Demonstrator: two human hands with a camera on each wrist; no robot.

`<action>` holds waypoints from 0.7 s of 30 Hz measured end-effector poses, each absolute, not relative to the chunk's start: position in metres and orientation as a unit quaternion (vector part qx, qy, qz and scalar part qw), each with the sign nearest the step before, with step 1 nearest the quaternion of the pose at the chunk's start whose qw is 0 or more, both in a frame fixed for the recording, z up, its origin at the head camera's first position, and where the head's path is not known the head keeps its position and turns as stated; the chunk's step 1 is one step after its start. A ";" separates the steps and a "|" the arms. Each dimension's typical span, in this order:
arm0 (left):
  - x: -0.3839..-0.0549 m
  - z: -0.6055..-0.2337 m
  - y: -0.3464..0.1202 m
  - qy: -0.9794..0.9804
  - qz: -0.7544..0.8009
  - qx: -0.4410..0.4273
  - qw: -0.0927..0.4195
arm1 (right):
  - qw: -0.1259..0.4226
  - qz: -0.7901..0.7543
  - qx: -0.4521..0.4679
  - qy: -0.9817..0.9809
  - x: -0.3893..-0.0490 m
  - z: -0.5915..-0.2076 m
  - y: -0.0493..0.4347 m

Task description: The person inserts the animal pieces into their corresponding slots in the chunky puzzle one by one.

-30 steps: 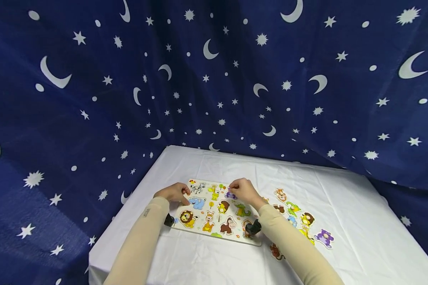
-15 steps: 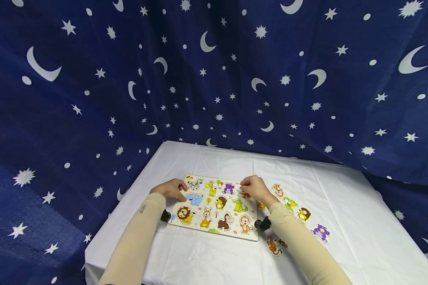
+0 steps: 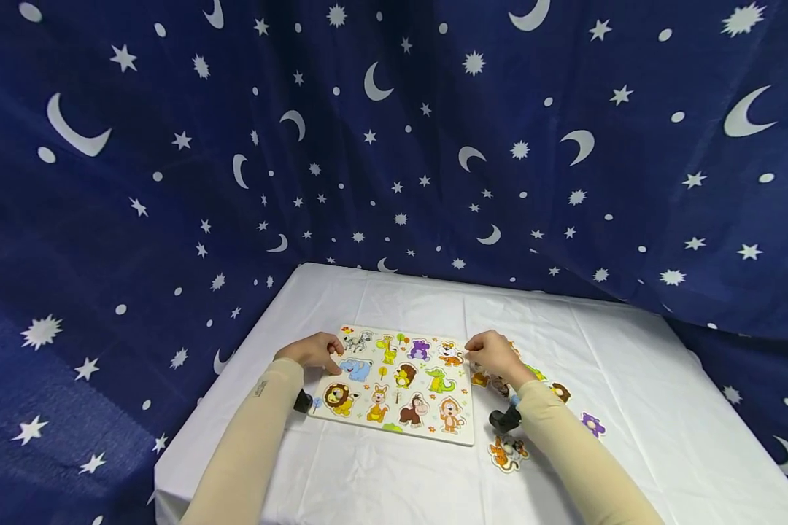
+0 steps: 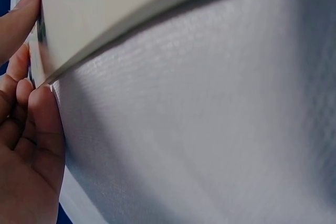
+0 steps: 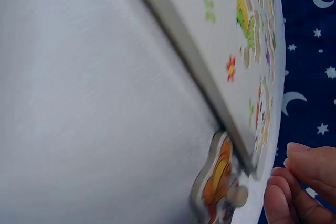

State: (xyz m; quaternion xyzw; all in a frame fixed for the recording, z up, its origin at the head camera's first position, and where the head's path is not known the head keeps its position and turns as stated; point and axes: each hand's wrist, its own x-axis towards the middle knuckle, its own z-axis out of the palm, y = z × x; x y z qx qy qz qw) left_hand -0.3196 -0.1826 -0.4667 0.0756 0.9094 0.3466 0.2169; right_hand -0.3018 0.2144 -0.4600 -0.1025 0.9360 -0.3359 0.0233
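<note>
A flat wooden puzzle board (image 3: 427, 434) with cartoon animals in cut outlines lies on the table. My left hand (image 3: 310, 351) grips its left edge; in the left wrist view the thumb (image 4: 23, 17) is on top and the fingers (image 4: 46, 111) are against the side. Beyond the far right corner is my right hand (image 3: 497, 355), its fingers loosely bent and thumb near the fingertips, holding nothing visible. Close beside the board, below that hand, an orange and yellow animal piece with a wooden knob (image 5: 237, 196) shows in the right wrist view.
Loose knobbed pieces lie right of the board, partly hidden by the right arm: a hedgehog (image 3: 560, 392), a purple animal (image 3: 592, 424) and others. More overlap near the board's front right corner, among them an orange piece (image 3: 501, 456). Starry blue cloth (image 3: 394, 146) hangs behind the table.
My right hand has moved right, from over the purple animal on the board, past the tiger, to beyond the corner. My left hand stays at the left edge. The head view has shifted slightly.
</note>
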 end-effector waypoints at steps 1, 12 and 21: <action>-0.319 -0.467 -0.183 0.908 0.350 0.075 0.218 | 0.028 -0.334 -0.104 0.936 -0.301 -0.460 0.217; -0.321 -0.468 -0.182 0.898 0.369 0.067 0.230 | 0.046 -0.343 -0.109 0.932 -0.296 -0.472 0.232; -0.319 -0.464 -0.183 0.907 0.347 0.073 0.226 | 0.062 -0.369 -0.110 0.921 -0.295 -0.476 0.237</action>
